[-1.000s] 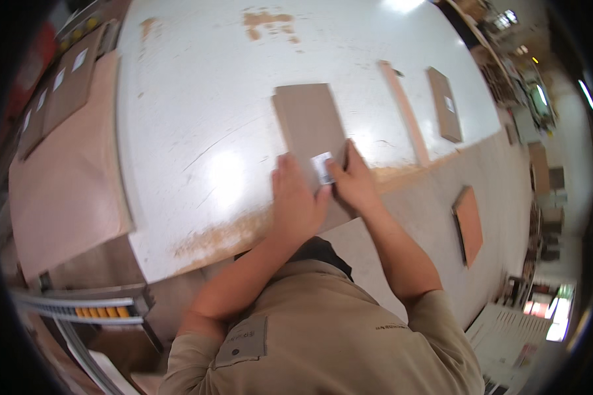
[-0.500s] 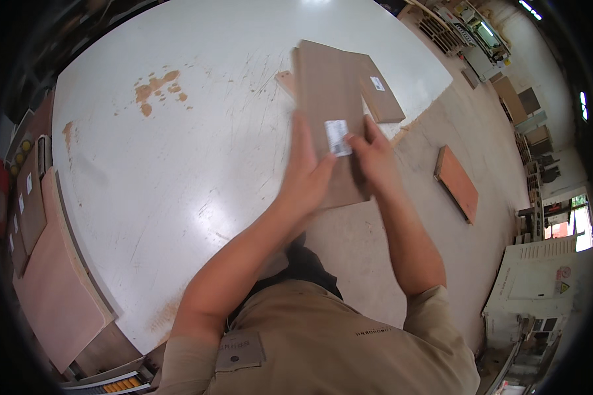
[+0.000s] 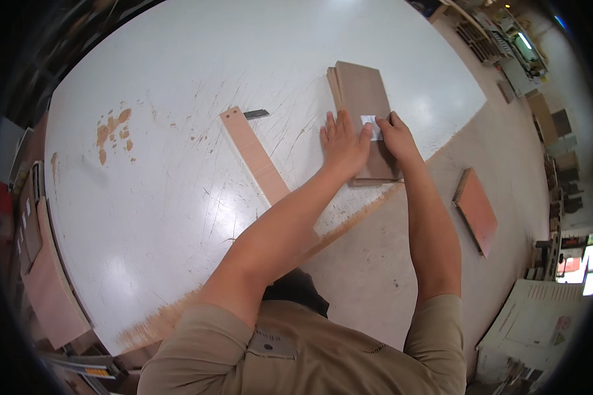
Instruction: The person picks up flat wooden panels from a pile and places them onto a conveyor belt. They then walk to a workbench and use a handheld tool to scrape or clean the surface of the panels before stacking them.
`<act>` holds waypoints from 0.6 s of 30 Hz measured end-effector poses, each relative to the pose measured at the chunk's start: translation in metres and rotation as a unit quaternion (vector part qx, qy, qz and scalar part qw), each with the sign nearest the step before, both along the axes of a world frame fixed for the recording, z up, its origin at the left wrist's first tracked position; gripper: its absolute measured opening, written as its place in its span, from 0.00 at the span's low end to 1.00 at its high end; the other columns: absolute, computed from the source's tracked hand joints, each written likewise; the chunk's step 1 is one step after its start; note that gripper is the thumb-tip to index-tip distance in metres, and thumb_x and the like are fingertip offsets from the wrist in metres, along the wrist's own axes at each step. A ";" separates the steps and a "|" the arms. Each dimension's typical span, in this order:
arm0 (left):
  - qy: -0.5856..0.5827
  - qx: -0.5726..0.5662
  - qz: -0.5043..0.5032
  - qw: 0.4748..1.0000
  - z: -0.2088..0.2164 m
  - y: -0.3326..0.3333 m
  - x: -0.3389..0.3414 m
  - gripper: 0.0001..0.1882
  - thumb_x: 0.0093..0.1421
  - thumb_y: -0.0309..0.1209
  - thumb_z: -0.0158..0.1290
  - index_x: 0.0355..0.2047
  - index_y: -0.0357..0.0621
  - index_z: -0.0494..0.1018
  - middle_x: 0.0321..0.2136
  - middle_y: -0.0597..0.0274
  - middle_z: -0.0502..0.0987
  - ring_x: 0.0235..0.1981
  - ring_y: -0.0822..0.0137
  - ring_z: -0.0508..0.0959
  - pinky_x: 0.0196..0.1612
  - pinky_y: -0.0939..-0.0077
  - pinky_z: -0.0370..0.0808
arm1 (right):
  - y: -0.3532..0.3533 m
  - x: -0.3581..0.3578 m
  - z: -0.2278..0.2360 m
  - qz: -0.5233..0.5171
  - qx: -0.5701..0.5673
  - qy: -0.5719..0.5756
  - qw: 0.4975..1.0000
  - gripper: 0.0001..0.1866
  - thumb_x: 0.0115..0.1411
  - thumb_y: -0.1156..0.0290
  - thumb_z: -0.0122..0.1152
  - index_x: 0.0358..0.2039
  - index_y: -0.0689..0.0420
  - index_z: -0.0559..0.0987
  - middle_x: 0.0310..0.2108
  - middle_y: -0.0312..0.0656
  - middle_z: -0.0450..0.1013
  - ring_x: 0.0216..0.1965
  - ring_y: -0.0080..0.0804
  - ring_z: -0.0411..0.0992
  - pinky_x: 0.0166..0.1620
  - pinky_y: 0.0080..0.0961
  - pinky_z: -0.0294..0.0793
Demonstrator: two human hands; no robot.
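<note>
A stack of brown wooden panels (image 3: 362, 85) lies on the white table, its long edges nearly flush. On the upper panel is a white label (image 3: 369, 122), partly covered by my thumbs. My left hand (image 3: 346, 146) rests against the stack's left side, fingers stretched and spread, thumb reaching towards the label. My right hand (image 3: 400, 137) grips the right edge, thumb on top beside the label and fingers mostly hidden over the side. Left of the stack lies a narrow light wooden strip (image 3: 255, 155) with small holes at its far end. A dark utility knife (image 3: 257, 113) sits beside that end.
The scratched white table (image 3: 178, 164) has brown worn patches and a worn near edge. An orange-brown board (image 3: 478, 210) is on the floor at right. Brown labelled panels (image 3: 29, 227) lie at far left. A pale machine cabinet (image 3: 530, 322) stands at lower right.
The labelled panel has come down from mid-air onto the other panel on the table. My left fingers have spread. The strip and the knife now show, uncovered.
</note>
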State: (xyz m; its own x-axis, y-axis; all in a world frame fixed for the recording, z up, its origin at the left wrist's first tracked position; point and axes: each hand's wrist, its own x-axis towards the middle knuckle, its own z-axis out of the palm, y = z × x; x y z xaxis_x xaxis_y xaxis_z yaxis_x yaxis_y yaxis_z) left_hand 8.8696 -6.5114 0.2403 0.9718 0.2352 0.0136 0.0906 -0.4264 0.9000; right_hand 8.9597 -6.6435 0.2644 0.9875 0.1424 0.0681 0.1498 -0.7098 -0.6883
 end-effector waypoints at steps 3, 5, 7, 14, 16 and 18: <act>-0.019 0.062 0.007 0.998 -0.008 0.000 0.007 0.44 0.69 0.54 0.35 0.67 0.25 0.42 0.68 0.34 0.46 0.71 0.41 0.43 0.69 0.43 0.40 | 0.006 0.013 -0.026 0.030 -0.097 -0.174 0.979 0.28 0.61 0.55 0.55 0.47 0.71 0.73 0.50 0.66 0.70 0.55 0.60 0.66 0.57 0.44 0.64; 0.009 0.060 0.010 0.998 -0.009 0.018 -0.001 0.44 0.68 0.54 0.35 0.68 0.26 0.43 0.69 0.36 0.45 0.71 0.41 0.43 0.70 0.45 0.39 | 0.023 0.006 0.004 0.091 -0.077 0.023 0.993 0.30 0.63 0.57 0.52 0.54 0.72 0.69 0.56 0.66 0.65 0.60 0.60 0.61 0.63 0.43 0.59; -0.034 0.070 0.006 0.997 0.010 0.041 -0.031 0.42 0.69 0.52 0.37 0.67 0.26 0.44 0.69 0.36 0.46 0.71 0.41 0.44 0.69 0.44 0.42 | 0.004 0.005 -0.016 0.083 -0.090 -0.078 0.989 0.31 0.65 0.58 0.50 0.58 0.72 0.66 0.60 0.65 0.62 0.63 0.59 0.59 0.66 0.41 0.55; -0.058 0.292 0.318 0.900 0.010 0.277 -0.217 0.32 0.69 0.38 0.44 0.67 0.32 0.51 0.68 0.42 0.51 0.70 0.46 0.49 0.70 0.50 0.45 | 0.015 -0.046 -0.002 0.074 -0.009 -0.213 0.974 0.30 0.65 0.71 0.53 0.66 0.65 0.60 0.67 0.54 0.57 0.68 0.48 0.54 0.69 0.36 0.50; -0.007 0.312 0.417 0.854 0.020 0.364 -0.298 0.31 0.69 0.39 0.44 0.66 0.33 0.53 0.68 0.43 0.53 0.70 0.49 0.50 0.70 0.53 0.44 | 0.081 -0.092 0.010 0.133 -0.019 -0.215 0.967 0.30 0.64 0.73 0.54 0.65 0.63 0.61 0.66 0.53 0.58 0.68 0.47 0.55 0.69 0.36 0.50; -0.023 0.380 0.495 0.781 0.017 0.455 -0.386 0.33 0.68 0.45 0.45 0.64 0.32 0.56 0.64 0.39 0.58 0.67 0.43 0.55 0.66 0.44 0.50 | 0.159 -0.156 0.030 0.197 -0.049 -0.222 0.954 0.31 0.61 0.78 0.56 0.65 0.60 0.62 0.65 0.51 0.60 0.66 0.45 0.57 0.68 0.35 0.51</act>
